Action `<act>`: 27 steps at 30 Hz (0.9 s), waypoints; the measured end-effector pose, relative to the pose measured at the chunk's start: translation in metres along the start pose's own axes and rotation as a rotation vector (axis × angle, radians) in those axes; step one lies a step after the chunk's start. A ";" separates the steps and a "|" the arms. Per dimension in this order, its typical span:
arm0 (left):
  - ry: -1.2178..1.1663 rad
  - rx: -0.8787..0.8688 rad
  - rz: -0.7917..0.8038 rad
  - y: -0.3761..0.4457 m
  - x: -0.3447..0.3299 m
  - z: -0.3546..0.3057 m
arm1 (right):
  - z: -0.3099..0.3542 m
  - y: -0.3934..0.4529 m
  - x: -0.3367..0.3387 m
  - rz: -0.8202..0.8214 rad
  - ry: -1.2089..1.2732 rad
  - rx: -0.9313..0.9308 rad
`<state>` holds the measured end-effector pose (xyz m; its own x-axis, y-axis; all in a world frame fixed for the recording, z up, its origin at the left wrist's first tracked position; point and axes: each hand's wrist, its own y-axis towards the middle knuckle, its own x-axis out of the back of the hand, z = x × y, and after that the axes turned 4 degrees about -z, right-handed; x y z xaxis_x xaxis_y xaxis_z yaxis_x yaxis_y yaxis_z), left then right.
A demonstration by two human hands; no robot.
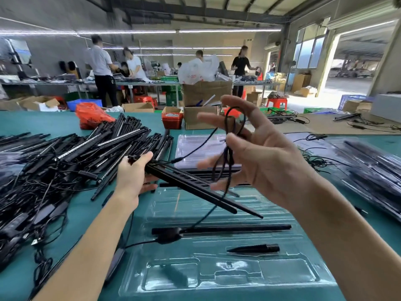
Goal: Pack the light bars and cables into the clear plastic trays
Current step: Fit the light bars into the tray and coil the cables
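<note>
Gripping 2 thin black light bars (201, 187) in my left hand (132, 174), I am looping black cable (227, 148) around my right hand (260, 153) above the clear plastic tray's (282, 285) far edge.

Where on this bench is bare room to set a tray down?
Little. A green strip lies between the pile of light bars and the clear tray, crossed by the left hand. The right side is crowded with packed trays and loose cables.
</note>
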<state>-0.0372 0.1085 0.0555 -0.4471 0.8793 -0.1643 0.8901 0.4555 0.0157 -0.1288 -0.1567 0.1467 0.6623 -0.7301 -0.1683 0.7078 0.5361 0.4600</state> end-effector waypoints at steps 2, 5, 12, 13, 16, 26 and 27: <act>-0.010 0.036 0.020 -0.001 0.000 0.010 | 0.000 0.000 0.005 -0.102 -0.246 -0.081; 0.014 0.110 0.075 -0.005 0.000 0.023 | -0.001 0.001 0.010 -0.273 -0.421 -0.117; 0.392 0.301 0.560 -0.016 0.013 0.017 | 0.015 0.020 0.026 -0.421 0.352 0.048; 0.460 0.336 0.645 -0.019 0.016 0.013 | 0.012 0.022 0.030 -0.436 0.357 0.049; 0.560 0.385 0.796 -0.026 0.030 0.001 | 0.000 0.021 0.044 -0.535 0.335 0.024; 0.122 0.149 0.582 -0.045 0.033 -0.063 | -0.061 -0.012 0.078 -0.657 -0.325 -0.213; 0.110 0.120 0.555 -0.046 0.034 -0.072 | -0.067 -0.015 0.078 -0.614 -0.371 -0.225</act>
<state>-0.1001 0.1274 0.1198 0.0884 0.9943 -0.0602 0.9949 -0.0911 -0.0430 -0.0714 -0.1935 0.0688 0.0340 -0.9993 -0.0145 0.9828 0.0308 0.1823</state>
